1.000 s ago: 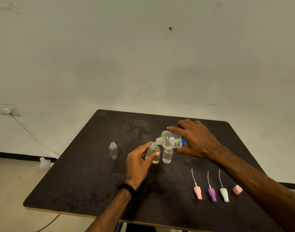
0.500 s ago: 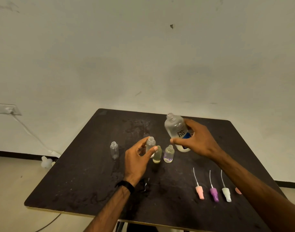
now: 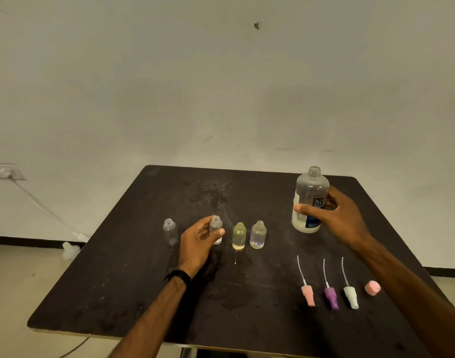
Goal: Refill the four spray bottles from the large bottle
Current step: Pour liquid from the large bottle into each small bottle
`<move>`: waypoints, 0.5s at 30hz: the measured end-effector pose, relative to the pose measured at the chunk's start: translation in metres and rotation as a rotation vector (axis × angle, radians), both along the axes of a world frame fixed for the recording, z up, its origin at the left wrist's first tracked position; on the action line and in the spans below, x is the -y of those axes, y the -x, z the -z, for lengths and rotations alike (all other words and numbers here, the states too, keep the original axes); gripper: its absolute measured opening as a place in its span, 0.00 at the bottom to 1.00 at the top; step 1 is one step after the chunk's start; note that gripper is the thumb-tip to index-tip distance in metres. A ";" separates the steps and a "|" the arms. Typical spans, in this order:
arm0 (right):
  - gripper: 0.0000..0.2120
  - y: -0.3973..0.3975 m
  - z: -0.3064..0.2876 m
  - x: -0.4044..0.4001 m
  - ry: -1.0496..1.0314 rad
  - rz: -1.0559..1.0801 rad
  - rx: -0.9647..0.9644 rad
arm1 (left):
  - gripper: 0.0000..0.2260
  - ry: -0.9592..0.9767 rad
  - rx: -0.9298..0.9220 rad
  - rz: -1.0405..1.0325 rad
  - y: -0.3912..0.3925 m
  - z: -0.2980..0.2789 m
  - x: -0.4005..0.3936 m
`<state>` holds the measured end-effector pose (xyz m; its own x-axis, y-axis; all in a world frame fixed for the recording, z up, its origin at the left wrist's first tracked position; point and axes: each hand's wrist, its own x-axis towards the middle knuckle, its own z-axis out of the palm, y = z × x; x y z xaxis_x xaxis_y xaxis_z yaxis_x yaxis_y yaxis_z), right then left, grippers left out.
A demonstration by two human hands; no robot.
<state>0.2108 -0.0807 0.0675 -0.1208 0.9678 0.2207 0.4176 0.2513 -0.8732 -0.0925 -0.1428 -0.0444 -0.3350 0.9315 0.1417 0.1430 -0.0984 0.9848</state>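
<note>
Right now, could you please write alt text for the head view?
A right hand holds the large bottle upright and uncapped over a dark table, while the left hand grips one of four small open bottles in a row. Spray tops lie at front right.

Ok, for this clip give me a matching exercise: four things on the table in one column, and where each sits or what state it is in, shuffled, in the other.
Things:
1. large bottle
2. second small bottle from the left
3. yellowish small bottle
4. pink cap

Places or states:
A. lies at the right end of the row of spray tops
B. gripped upright by the right hand
C. stands free between two other small bottles
D. held by the left hand

Pairs: 1-B, 2-D, 3-C, 4-A
</note>
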 end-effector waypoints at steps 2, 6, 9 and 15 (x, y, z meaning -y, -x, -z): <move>0.32 -0.002 0.002 -0.001 0.003 0.011 0.002 | 0.18 0.008 -0.001 0.016 0.000 0.001 -0.004; 0.33 -0.007 0.007 -0.004 0.023 0.022 -0.002 | 0.18 0.028 -0.004 0.031 0.001 0.006 -0.008; 0.33 -0.008 0.008 -0.005 0.023 0.019 0.013 | 0.19 0.048 -0.006 0.041 0.002 0.012 -0.007; 0.33 -0.006 0.010 -0.003 0.020 0.010 0.014 | 0.24 0.079 -0.003 0.047 0.005 0.018 -0.005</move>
